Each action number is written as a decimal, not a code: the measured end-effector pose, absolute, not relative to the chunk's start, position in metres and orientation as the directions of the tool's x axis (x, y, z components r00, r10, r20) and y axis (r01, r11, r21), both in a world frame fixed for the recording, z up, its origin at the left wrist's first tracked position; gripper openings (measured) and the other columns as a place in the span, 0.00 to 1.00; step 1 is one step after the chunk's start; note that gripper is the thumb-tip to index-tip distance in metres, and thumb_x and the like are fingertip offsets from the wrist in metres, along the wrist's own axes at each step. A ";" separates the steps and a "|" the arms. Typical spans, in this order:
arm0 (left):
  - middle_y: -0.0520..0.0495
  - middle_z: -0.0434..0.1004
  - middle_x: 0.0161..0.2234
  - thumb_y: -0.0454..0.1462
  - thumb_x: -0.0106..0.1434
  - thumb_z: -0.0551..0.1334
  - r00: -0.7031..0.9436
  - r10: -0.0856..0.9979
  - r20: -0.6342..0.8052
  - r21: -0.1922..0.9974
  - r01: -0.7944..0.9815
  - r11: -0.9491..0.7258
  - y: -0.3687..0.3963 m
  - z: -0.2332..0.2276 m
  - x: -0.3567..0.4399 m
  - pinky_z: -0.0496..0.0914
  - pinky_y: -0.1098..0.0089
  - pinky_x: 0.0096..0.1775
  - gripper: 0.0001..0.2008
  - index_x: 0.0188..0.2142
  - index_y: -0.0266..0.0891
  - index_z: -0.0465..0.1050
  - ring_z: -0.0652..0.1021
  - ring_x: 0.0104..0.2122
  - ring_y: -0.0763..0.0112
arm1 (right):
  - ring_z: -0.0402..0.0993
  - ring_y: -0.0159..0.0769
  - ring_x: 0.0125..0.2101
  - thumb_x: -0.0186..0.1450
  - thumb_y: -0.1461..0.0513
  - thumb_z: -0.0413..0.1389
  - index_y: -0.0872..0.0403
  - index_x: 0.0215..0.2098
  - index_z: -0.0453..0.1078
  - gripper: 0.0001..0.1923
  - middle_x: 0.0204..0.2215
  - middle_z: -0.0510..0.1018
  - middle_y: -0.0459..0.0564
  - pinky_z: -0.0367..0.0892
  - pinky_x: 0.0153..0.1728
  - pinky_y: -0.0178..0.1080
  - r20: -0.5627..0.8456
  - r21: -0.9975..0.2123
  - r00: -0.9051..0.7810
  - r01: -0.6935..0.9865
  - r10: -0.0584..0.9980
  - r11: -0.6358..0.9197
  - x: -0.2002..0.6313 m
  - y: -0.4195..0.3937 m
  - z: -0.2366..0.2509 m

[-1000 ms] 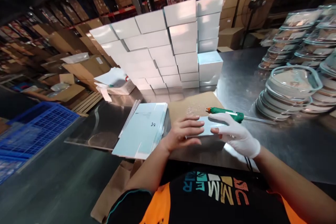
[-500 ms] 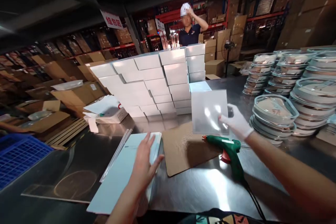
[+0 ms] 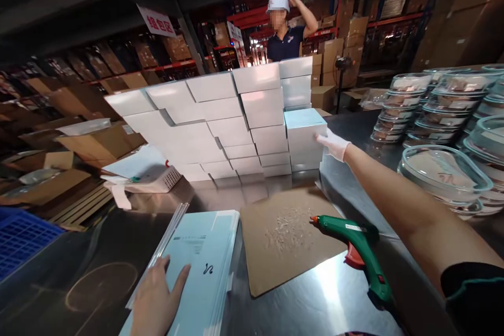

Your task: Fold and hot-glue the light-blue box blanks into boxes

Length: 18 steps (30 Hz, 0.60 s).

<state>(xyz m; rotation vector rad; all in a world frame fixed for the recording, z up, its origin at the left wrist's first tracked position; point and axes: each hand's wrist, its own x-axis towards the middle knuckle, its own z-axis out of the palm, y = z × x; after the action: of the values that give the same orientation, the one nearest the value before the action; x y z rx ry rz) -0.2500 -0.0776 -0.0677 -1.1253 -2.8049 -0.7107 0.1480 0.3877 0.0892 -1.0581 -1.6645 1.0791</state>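
Note:
My bare left hand (image 3: 155, 296) lies on the left part of a stack of flat light-blue cardboard pieces (image 3: 200, 268), thumb apart from the fingers. Its fingertips are beside clear plastic strips (image 3: 169, 233) along the stack's left edge. My right hand (image 3: 334, 145), in a white glove, grips the right edge of a white box (image 3: 305, 142) with a light-blue top, thumb on the front face. That box stands at the right end of a wall of white boxes (image 3: 220, 115). A green glue gun (image 3: 354, 233) with an orange tip rests partly over a brown cardboard sheet (image 3: 287, 241) dotted with dried glue.
Round clear-lidded containers (image 3: 444, 168) stand in stacks at the right. A white basket (image 3: 165, 181) with papers sits at the left, near a blue crate (image 3: 23, 241). Beyond the boxes stands a person in a white helmet (image 3: 278, 1), one arm raised.
My right hand has moved forward with the white box, which now stands against the box wall. My left hand has shifted left and closer over the blue stack. The view has moved slightly.

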 end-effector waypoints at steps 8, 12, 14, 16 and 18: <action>0.20 0.76 0.60 0.68 0.57 0.50 -0.752 0.642 0.149 0.391 0.641 0.661 -0.076 -0.063 -0.256 0.67 0.41 0.66 0.51 0.60 0.26 0.72 0.75 0.63 0.30 | 0.76 0.46 0.55 0.57 0.53 0.70 0.53 0.61 0.66 0.37 0.55 0.83 0.60 0.66 0.67 0.55 0.232 -0.936 -0.120 0.244 0.965 0.255 0.112 0.385 0.044; 0.20 0.78 0.56 0.65 0.55 0.55 -0.752 0.587 0.299 0.387 0.658 0.646 -0.077 -0.044 -0.250 0.67 0.36 0.65 0.47 0.57 0.27 0.73 0.74 0.62 0.26 | 0.76 0.49 0.58 0.57 0.54 0.71 0.53 0.64 0.65 0.40 0.59 0.80 0.63 0.66 0.67 0.55 0.208 -0.937 -0.086 0.269 0.974 0.224 0.121 0.369 0.054; 0.19 0.77 0.56 0.63 0.56 0.57 -0.763 0.500 0.410 0.427 0.645 0.634 -0.079 -0.025 -0.246 0.66 0.34 0.64 0.46 0.60 0.27 0.72 0.73 0.63 0.25 | 0.71 0.56 0.65 0.57 0.54 0.70 0.55 0.66 0.64 0.42 0.64 0.75 0.69 0.60 0.71 0.60 0.179 -0.938 -0.061 0.291 0.982 0.189 0.132 0.350 0.057; 0.26 0.80 0.51 0.61 0.56 0.61 -0.836 0.391 0.386 0.603 0.549 0.578 -0.082 -0.002 -0.240 0.71 0.36 0.60 0.44 0.61 0.31 0.73 0.78 0.57 0.31 | 0.61 0.63 0.72 0.59 0.53 0.69 0.57 0.68 0.64 0.43 0.70 0.66 0.74 0.49 0.74 0.66 0.168 -0.936 -0.066 0.301 0.984 0.180 0.144 0.320 0.054; 0.37 0.84 0.44 0.59 0.52 0.68 -0.902 0.381 0.203 0.839 0.361 0.407 -0.082 0.022 -0.226 0.78 0.46 0.50 0.39 0.56 0.37 0.78 0.82 0.45 0.42 | 0.57 0.65 0.74 0.59 0.49 0.69 0.57 0.69 0.63 0.45 0.72 0.64 0.74 0.47 0.74 0.67 0.178 -0.935 -0.148 0.283 0.973 0.215 0.153 0.277 0.045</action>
<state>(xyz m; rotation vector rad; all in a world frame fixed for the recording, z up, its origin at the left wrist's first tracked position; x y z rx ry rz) -0.2262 -0.0823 0.0225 -0.6994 -2.6522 -1.5730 0.1533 0.2774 0.0452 -1.2096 -1.6081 0.9845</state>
